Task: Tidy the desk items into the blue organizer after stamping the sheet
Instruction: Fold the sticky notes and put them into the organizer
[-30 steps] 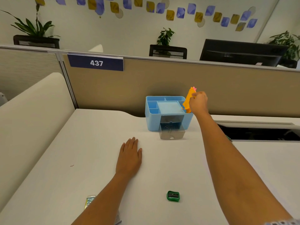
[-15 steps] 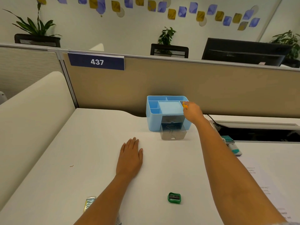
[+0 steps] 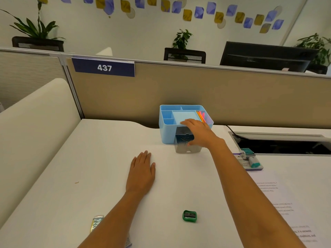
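The blue organizer (image 3: 165, 130) stands against the partition, its clear drawer (image 3: 186, 146) pulled out in front. Orange and pink sticky flags (image 3: 201, 115) lie in its right compartment. My right hand (image 3: 198, 131) hovers over the organizer's front edge and the drawer, fingers spread, holding nothing. My left hand (image 3: 142, 172) lies flat on the desk, palm down. A green pencil sharpener (image 3: 189, 216) sits near the desk's front. A printed sheet (image 3: 279, 199) lies at the right, with a teal stamp (image 3: 250, 157) on a small pad beyond it.
A small foil packet (image 3: 96, 223) lies beside my left forearm, partly hidden by it. An open cable tray (image 3: 283, 144) with a black cord cuts into the desk at the right. A beige partition (image 3: 197, 93) closes off the back.
My right hand lowered the orange flags into the organizer's right compartment, let go and drew back over the drawer. The left hand stayed put.
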`<action>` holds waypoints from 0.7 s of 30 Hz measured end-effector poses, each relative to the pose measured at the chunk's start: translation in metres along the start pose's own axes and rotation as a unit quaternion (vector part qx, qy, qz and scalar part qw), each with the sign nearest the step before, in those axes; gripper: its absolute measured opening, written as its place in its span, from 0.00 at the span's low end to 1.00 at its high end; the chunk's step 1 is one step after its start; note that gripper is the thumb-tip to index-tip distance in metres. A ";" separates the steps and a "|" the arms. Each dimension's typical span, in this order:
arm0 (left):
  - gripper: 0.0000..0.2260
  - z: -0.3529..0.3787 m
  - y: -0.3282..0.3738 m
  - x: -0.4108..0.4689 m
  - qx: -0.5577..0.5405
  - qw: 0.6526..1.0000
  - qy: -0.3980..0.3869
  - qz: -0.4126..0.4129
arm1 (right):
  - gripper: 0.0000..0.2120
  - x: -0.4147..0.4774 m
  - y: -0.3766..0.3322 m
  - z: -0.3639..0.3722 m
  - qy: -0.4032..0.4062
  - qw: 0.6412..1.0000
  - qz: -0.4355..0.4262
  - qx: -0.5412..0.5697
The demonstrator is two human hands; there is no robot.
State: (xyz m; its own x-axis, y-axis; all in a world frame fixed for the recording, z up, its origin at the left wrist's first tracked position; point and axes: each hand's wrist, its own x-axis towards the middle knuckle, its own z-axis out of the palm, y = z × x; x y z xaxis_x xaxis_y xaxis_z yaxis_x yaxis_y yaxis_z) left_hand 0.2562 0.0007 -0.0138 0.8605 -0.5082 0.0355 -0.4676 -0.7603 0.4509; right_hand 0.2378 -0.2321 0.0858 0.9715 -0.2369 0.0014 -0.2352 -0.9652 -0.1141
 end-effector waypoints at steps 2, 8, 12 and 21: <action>0.24 0.000 0.000 0.000 -0.003 1.000 0.001 -0.001 | 0.35 0.002 -0.004 0.003 0.030 0.999 0.009 -0.004; 0.24 0.000 0.000 0.000 -0.002 1.000 0.002 0.000 | 0.34 0.003 -0.001 0.010 0.037 0.999 0.014 0.026; 0.24 0.000 0.000 0.000 -0.002 1.000 0.003 -0.001 | 0.42 0.000 -0.001 0.006 -0.008 1.000 0.002 -0.013; 0.24 0.000 0.000 0.000 0.001 1.000 0.000 -0.003 | 0.30 0.004 -0.011 0.021 0.103 0.992 0.026 -0.068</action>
State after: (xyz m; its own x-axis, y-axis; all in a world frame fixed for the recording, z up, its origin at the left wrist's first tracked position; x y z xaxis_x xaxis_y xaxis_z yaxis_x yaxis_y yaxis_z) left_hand 0.2559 0.0006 -0.0136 0.8633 -0.5036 0.0328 -0.4630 -0.7645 0.4486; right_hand 0.2453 -0.2198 0.0661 0.9347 -0.2905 0.2046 -0.3000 -0.9538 0.0165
